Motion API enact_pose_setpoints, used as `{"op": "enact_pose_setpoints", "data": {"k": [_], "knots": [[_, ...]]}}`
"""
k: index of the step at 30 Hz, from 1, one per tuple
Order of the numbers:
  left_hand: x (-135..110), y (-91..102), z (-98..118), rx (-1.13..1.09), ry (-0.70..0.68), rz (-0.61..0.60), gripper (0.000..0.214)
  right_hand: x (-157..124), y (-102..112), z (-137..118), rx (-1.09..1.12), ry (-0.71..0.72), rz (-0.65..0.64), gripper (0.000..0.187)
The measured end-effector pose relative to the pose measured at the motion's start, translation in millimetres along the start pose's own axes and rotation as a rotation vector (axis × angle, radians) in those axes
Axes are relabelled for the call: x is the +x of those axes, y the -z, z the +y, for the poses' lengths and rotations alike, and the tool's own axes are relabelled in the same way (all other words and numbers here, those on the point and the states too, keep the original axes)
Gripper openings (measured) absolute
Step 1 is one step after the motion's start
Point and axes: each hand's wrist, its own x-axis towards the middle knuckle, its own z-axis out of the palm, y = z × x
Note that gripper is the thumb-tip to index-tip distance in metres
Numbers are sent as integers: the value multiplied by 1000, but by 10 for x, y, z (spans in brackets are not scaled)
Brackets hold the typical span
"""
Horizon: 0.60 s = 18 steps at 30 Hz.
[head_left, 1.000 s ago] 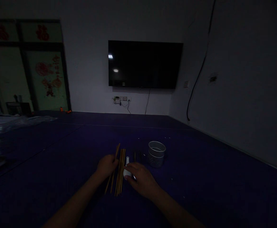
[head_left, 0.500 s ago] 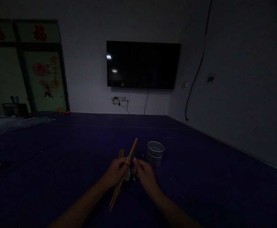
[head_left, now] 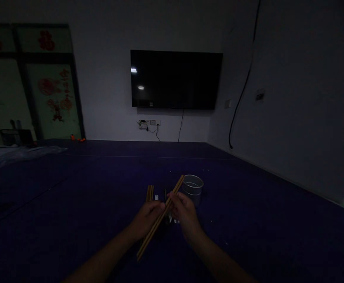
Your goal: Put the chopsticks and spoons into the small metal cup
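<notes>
Chopstick pair [head_left: 159,220] gripped mid-shaft in closed left hand [head_left: 146,221], pinched higher by right hand [head_left: 184,211]; top end just beside metal utensil holder [head_left: 193,188], not inside. Spare chopsticks [head_left: 150,193] lying on mat [head_left: 248,220].

Held chopsticks [head_left: 144,247]: your left hand [head_left: 147,220] and right hand [head_left: 185,212] cover their middle.
Chopstick pile [head_left: 150,192]: near ends hidden behind your left hand.
Dark pieces [head_left: 165,192]: too dim to identify.
</notes>
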Motion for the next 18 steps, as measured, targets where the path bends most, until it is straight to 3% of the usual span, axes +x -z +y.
{"op": "enact_pose_setpoints", "data": {"k": [3,7,10,13,18], "knots": [[11,31,-16,34,13,158,60,82,138,-194,38,136,78,42],[55,128,-49,432,-77,344,52,237,447,-480,-74,395,257,42],[78,194,-82,749,-115,365,47,290,652,-634,-318,624,500,46],[91,224,-131,860,-92,347,45,286,766,-689,-611,791,695,47],[102,239,-199,885,-39,340,44,300,795,-634,-957,895,740,51]]}}
